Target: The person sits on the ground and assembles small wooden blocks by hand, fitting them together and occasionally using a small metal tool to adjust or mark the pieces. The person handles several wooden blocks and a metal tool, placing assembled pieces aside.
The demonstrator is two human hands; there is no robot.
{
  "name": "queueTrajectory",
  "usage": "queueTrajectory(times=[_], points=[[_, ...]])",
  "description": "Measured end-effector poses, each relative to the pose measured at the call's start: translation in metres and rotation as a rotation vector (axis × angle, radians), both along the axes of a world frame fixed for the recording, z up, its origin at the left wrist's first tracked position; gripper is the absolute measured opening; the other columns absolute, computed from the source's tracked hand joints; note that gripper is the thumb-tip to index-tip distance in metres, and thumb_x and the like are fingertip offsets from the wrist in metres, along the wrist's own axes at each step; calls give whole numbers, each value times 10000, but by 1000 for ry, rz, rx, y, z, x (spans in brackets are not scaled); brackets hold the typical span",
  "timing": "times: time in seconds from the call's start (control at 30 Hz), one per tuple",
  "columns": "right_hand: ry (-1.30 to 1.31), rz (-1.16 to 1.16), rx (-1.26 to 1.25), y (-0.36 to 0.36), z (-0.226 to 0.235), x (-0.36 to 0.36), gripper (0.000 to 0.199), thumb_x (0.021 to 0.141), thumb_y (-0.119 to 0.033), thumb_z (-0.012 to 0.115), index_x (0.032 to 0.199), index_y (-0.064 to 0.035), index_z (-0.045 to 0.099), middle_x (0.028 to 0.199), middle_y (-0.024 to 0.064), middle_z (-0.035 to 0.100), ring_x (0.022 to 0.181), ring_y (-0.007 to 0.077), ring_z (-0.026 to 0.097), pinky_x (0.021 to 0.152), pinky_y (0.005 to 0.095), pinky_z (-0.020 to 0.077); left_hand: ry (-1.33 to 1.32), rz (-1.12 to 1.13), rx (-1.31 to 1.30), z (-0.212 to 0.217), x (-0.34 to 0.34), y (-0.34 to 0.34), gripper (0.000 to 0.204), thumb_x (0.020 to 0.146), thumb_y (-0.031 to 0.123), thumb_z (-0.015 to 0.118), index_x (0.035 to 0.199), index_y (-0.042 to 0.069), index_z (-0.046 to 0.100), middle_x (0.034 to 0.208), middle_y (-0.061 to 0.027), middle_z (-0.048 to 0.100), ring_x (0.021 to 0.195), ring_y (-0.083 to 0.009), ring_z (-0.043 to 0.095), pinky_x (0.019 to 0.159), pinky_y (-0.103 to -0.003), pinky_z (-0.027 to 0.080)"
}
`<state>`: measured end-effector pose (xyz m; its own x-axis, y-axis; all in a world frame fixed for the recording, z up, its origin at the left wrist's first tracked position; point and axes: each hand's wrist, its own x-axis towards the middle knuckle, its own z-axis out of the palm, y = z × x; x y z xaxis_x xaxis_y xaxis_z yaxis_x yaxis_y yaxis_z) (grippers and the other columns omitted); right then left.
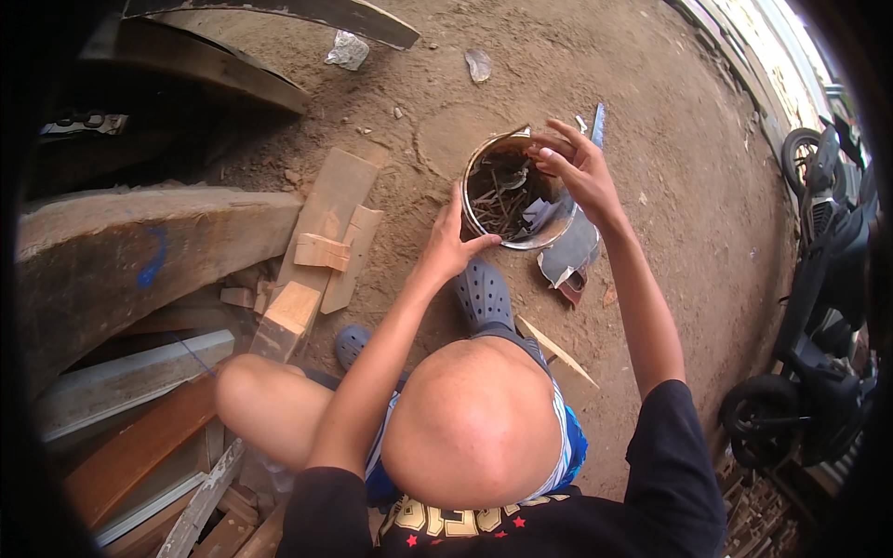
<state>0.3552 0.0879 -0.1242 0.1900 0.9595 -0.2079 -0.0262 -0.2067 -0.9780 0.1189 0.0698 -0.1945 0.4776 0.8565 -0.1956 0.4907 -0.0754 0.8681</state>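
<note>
A round metal bucket (470,212) stands on the dirt ground in front of me. Inside lies a heap of thin, rusty, nail-like pieces (499,200), with some pale scraps among them. My left hand (453,244) grips the bucket's near left side, fingers along the outer wall and thumb at the rim. Over the bucket's far right rim is my right hand (579,172), its thumb and fingers curled toward each other as in a pinch. What they hold, if anything, is too small to make out.
Wooden boards and offcuts (337,209) lie left of the bucket, beside large curved timbers (158,242). A torn grey sheet piece (569,251) rests against the bucket's right. My clog (484,293) is just in front of it. A motorbike (819,279) is at far right.
</note>
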Motion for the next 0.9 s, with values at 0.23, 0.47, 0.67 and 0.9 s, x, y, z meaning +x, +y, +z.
queueTrajectory(times=[0.23,0.47,0.67,0.9], points=[[-528,425,-206,1,-8,3,237,868,-105,647,1064,28,647,945,119,713,819,168,670,725,321,539,-7,9,-19,3,0,1,1153,711,403,830,1512,-10,111,1423,-309,385,1316,-409,421,1078,-440,382],[-1151,853,-183,-13,-41,-9,191,701,-118,692,877,-46,713,832,169,696,849,336,681,748,412,551,-7,3,-48,4,0,2,1157,710,402,831,1516,0,105,1401,-309,407,1296,-410,444,1056,-439,403],[-1124,1011,-257,-11,-59,-36,266,718,-240,719,855,-13,705,848,186,698,828,349,690,708,431,563,-69,6,-111,7,-1,2,1148,723,391,826,1498,-59,109,1461,-308,357,1373,-383,365,1118,-431,319],[-1290,1080,-321,-8,-72,-32,183,758,-119,639,901,-35,716,911,171,711,897,342,693,738,437,564,-55,3,-48,2,-1,2,1150,720,387,829,1503,-46,105,1452,-312,355,1356,-397,378,1107,-433,334]])
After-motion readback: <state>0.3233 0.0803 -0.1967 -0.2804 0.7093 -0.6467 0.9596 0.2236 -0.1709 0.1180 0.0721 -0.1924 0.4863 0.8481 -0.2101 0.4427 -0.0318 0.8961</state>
